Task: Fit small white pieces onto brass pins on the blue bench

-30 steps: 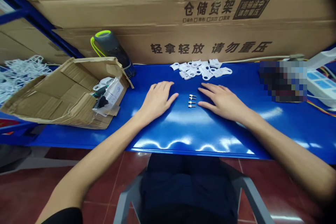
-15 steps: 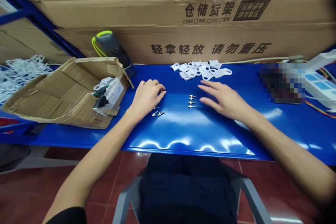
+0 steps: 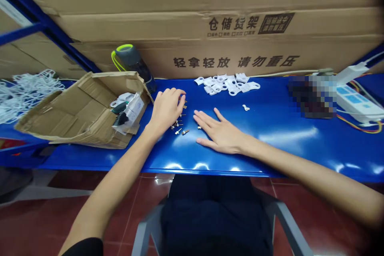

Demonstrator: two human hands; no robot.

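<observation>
My left hand [image 3: 167, 108] rests on the blue table [image 3: 288, 148], its fingers curled over a small group of metal pins [image 3: 178, 131]; what its fingertips touch is hidden. To the right, my right hand [image 3: 223, 133] lies flat, palm down, fingers spread, with a small piece [image 3: 199, 127] showing between its fingers. A few tiny white pieces [image 3: 246, 107] sit beyond it to the right. White tabs with round holes [image 3: 225, 84] are heaped near the back edge.
At the left stands an open cardboard box [image 3: 81, 108] holding a plastic bag, beside a dark bottle [image 3: 135, 64] and a white tangled pile [image 3: 30, 92]. A power strip [image 3: 358, 102] with wires is at the right. Large cartons [image 3: 192, 48] form the back.
My right hand has moved left and nearer, and now lies flat where the row of pins was. White pieces now show on the table right of it. More pins are visible beside my left hand.
</observation>
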